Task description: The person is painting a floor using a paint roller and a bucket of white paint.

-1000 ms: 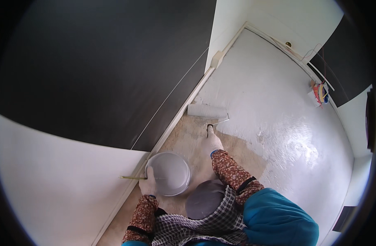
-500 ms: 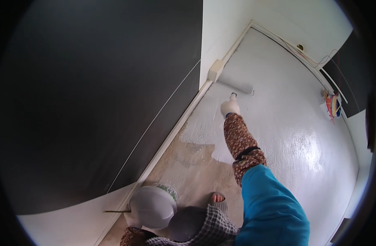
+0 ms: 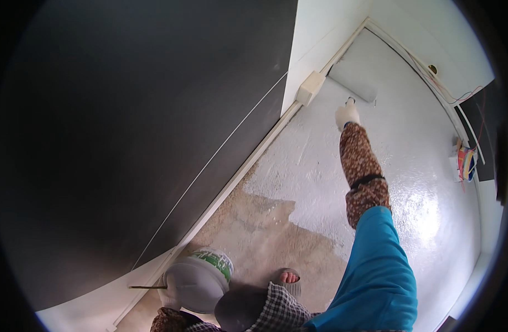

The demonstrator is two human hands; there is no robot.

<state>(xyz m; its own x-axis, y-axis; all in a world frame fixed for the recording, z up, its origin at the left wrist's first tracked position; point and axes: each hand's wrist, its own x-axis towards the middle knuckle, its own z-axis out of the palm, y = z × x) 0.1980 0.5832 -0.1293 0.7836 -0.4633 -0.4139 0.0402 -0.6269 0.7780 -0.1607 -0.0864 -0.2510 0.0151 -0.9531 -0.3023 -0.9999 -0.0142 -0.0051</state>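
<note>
My right hand (image 3: 348, 114), in a white glove, is closed round the handle of a paint roller (image 3: 352, 83). The roller lies on the grey-coated floor (image 3: 320, 160) close to the skirting at the far wall. Its arm is stretched far forward in a brown patterned sleeve cover and blue sleeve. At the lower left stands a bucket (image 3: 196, 285) of grey paint with a green and white label. A thin stick (image 3: 147, 287) juts out past its left rim. My left hand (image 3: 169, 297) seems to be at that rim, above a brown patterned cuff; its fingers cannot be made out.
Bare brown floor (image 3: 248, 227) lies around my sandalled foot (image 3: 290, 276). A dark panelled wall (image 3: 154, 138) runs along the left, with a cream box (image 3: 310, 88) at its skirting. Loose wires (image 3: 458, 99) and a colourful packet (image 3: 466, 163) are by the right wall.
My right hand has pushed the roller farther forward over the floor, past the cream box. The view has shifted slightly, and the bucket shows more of its label.
</note>
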